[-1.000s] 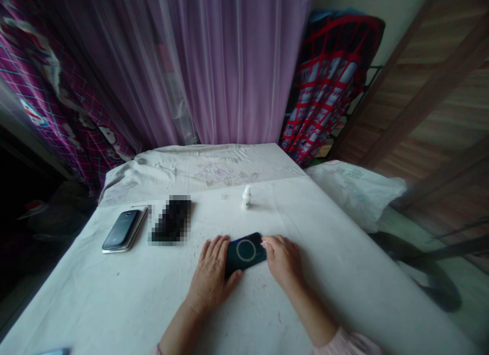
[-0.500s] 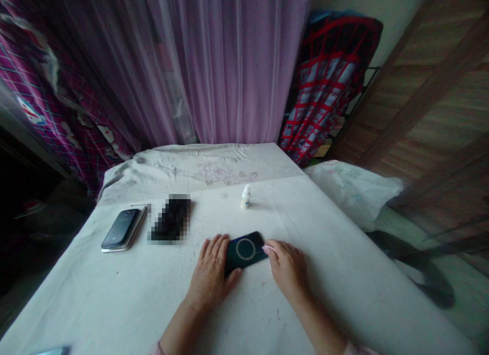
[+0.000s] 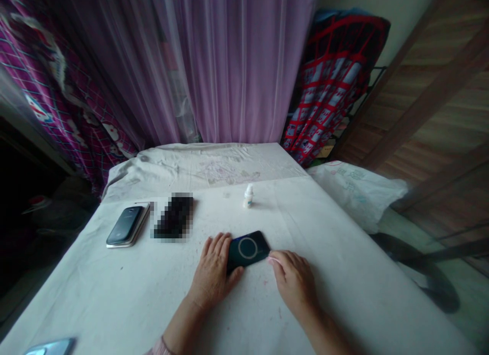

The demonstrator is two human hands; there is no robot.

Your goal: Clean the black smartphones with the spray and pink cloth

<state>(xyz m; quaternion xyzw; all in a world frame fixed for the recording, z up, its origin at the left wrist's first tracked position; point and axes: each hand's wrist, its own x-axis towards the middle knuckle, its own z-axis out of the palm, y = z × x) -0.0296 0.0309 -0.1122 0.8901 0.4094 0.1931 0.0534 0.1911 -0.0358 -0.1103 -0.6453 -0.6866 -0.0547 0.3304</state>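
Note:
A dark smartphone [image 3: 250,249] with a pale ring on its upper face lies flat on the white tablecloth. My left hand [image 3: 214,268] grips its left end, fingers along the far side and thumb at the near edge. At the phone's right end, my right hand [image 3: 294,276] is closed in a pinch on a small pink cloth [image 3: 272,258], mostly hidden by the fingers. Beyond the phone stands a small white bottle [image 3: 248,196], upright.
To the left, a dark phone [image 3: 125,225] rests on another light-edged one, beside a pixelated dark object [image 3: 174,216]. A light blue device [image 3: 51,347] shows at the lower left. A white plastic bag [image 3: 355,189] hangs beyond the table's right edge.
My right hand with the pink cloth has moved from the phone's face to its right edge, slightly right and nearer to me. My left hand keeps its hold. The view has shifted a little.

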